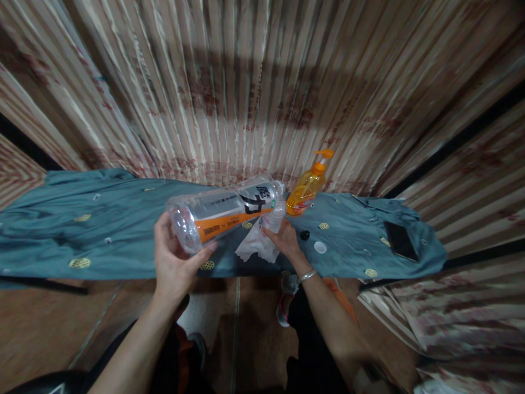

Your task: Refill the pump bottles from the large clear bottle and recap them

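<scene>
A large clear plastic bottle with an orange and black label lies tilted in the air, its base wrapped by the fingers of my left hand. My right hand is closed around a small clear bottle, which meets the large bottle's neck end. White tissue hangs under the small bottle by my right fingers. Just beyond my right hand an orange pump bottle stands on the cloth. A black cap and a white round lid lie right of my right hand.
The narrow surface is covered by a teal cloth with yellow patterns. A black phone lies near its right end. Striped curtains hang behind and at both sides. Dark bars slant at left and right, and tiled floor shows below.
</scene>
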Motion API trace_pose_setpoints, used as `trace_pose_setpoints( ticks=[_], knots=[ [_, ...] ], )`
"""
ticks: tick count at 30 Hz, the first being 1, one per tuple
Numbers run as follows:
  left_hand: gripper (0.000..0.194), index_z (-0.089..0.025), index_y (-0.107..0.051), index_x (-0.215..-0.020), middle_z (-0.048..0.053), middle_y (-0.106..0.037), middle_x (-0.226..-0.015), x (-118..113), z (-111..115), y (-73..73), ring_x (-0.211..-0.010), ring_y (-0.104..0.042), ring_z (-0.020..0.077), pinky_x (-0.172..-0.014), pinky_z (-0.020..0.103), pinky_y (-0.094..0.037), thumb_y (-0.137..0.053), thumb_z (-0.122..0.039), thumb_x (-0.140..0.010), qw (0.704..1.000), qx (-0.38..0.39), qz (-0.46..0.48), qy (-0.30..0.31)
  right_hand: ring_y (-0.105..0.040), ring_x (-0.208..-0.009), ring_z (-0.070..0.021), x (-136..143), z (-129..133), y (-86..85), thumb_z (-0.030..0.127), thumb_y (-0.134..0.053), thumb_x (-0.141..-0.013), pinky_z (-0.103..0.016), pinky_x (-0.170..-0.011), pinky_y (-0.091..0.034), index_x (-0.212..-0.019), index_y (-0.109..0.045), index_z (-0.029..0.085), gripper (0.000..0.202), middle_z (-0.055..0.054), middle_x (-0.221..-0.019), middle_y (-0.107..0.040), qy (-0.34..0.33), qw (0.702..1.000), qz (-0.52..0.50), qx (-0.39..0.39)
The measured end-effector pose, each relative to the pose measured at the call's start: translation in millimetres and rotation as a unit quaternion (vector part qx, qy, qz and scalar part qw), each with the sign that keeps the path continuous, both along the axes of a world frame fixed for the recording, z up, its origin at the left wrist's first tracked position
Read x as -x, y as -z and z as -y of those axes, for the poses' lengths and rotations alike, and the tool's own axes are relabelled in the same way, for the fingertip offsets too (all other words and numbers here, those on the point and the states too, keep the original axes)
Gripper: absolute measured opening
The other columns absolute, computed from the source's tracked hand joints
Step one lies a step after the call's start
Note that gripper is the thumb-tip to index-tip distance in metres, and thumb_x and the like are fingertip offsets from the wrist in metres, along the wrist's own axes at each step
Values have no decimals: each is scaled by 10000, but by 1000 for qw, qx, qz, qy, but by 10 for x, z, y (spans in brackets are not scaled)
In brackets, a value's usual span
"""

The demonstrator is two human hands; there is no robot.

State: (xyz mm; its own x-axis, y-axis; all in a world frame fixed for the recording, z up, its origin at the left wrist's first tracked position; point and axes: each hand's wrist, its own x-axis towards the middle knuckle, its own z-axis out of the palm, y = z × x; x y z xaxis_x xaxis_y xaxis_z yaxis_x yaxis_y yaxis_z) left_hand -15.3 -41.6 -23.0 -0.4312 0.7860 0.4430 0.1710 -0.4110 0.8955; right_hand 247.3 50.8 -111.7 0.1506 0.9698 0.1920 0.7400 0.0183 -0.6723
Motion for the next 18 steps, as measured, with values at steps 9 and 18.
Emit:
trace_pose_setpoints(
  ticks=[9,18],
  knots=[
    [988,-255,-551,-1362,137,-710,-1370,-31,4,6,-1178,-770,362,-982,508,-688,-1027,-391,-507,999,18,28,12,-806,-1200,-344,18,14,-58,270,-841,-858,-414,-1024,-634,-1287,-716,133,467,-174,-1257,-836,-7,1000,-9,10],
    [978,-284,-553,-1358,116,-712,-1397,-32,14,3,-1192,-773,349,-961,479,-703,-1019,-335,-500,998,24,46,17,-812,-1184,-344,17,20,-52,279,-849,-836,-416,-1022,-640,-1214,-734,171,410,-148,-1230,-845,-1,1000,-18,-2]
  ],
)
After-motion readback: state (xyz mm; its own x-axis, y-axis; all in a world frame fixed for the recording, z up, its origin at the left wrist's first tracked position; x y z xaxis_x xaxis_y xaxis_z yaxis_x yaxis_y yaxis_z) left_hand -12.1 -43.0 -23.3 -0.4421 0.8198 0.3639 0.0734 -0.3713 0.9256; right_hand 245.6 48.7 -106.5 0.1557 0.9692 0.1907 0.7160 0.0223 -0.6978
